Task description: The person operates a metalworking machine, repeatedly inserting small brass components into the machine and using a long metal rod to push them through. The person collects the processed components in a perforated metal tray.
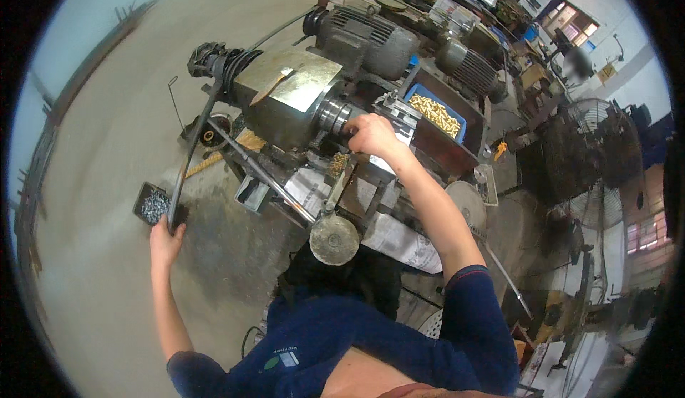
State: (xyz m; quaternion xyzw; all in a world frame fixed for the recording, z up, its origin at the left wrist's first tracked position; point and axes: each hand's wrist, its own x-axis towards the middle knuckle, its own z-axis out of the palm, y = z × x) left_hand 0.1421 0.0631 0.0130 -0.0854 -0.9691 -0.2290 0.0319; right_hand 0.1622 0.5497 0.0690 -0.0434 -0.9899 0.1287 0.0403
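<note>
My left hand (166,241) is wrapped round the lower end of a long metal lever (189,152), which slopes up to the back of a small lathe. My right hand (372,135) reaches to the front of the lathe's round metal spindle nose (333,115). Its fingers are bent together there, and whatever they pinch is hidden behind the hand. On the headstock's bright top plate (307,77) lies a brush (272,85) with a wooden handle. Beyond my right hand is a metal tool slide (399,113).
A blue tray (462,128) of small brass-coloured parts stands right of the spindle. A box of grey metal pieces (153,204) is beside my left hand. A round handwheel (334,240) is close to my body. A motor (367,40) sits behind; a large fan (591,141) stands right.
</note>
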